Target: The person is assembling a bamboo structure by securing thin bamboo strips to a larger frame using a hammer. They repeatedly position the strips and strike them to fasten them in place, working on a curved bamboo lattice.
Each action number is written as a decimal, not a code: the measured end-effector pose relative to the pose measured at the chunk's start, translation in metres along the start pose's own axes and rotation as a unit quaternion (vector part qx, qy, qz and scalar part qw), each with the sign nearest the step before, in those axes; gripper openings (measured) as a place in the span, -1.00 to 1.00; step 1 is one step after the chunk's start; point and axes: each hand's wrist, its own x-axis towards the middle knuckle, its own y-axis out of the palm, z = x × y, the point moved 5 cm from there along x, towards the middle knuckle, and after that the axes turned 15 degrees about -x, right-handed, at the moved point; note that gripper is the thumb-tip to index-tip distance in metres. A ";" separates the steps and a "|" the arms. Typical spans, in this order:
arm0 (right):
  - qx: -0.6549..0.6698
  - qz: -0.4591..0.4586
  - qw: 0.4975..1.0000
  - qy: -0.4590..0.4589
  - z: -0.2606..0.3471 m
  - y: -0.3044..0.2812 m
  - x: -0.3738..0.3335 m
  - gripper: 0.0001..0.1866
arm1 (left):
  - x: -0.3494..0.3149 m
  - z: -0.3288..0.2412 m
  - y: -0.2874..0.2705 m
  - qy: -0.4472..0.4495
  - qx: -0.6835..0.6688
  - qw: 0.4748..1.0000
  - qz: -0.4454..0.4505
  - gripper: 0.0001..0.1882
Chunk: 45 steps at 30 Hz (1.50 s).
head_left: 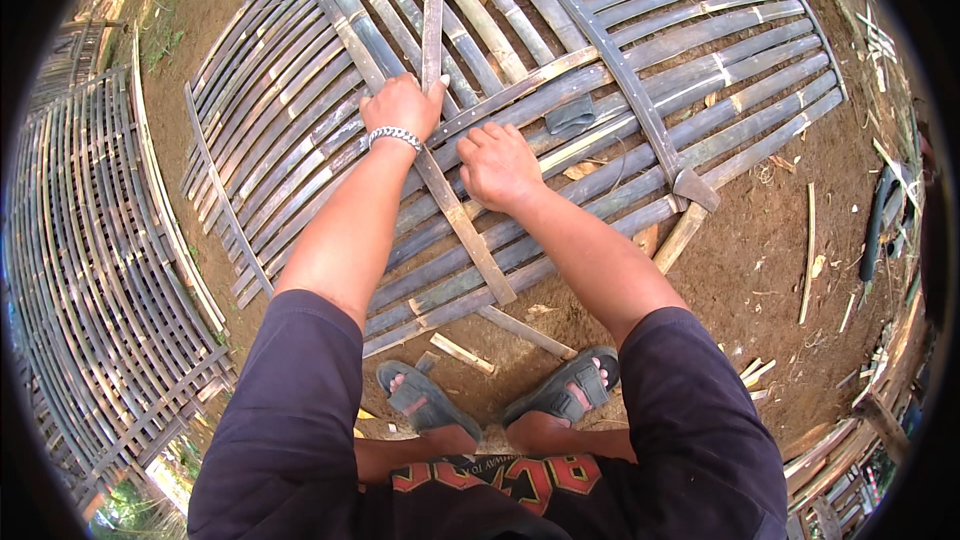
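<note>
Item: slat (433, 10) — a long, narrow bamboo strip, laid upright in the view across a woven bamboo mat (700, 60) on the dirt ground (800, 300), its lower end met by the left hand (402, 105)

Left hand: set on the slat where it crosses a diagonal strip (470, 235); fingers are curled together over the slat, but whether they are clamped round it cannot be told. A metal bracelet (393, 136) is worn at the wrist

Right hand: (497, 165) pressed knuckles-up on the mat just beside the diagonal strip; fingers are bent together, nothing seen held between them

Handling, as judged: the slat is likely light, springy along its length and stiff across it; edges are probably sharp and splintery, the outer skin smooth. It is best held flat near a crossing, thumb on top, so it can be bowed without cracking at a node. The mat itself is judged flexible but awkward in bulk

Nearby: a second mat (90, 270) at left; a hatchet-like tool (690, 200) lying on the mat's edge at right; offcuts (462, 352) by the sandals (425, 400)

Not made out: fingertips of both hands; the slat's upper end, cut off at the rim; whether the slat is threaded under any strips
</note>
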 end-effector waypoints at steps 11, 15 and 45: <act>0.024 -0.017 0.997 -0.071 -0.006 0.012 0.012 -0.74 | 0.016 -0.008 0.008 -0.012 0.023 0.999 0.038 -0.34; 0.013 0.021 0.997 -0.077 -0.009 0.023 0.016 -0.71 | 0.014 -0.009 0.009 -0.015 0.005 0.999 0.027 -0.37; 0.003 0.010 0.999 -0.047 -0.011 0.019 0.002 -0.66 | 0.024 -0.002 0.009 0.016 0.001 0.993 0.119 -0.28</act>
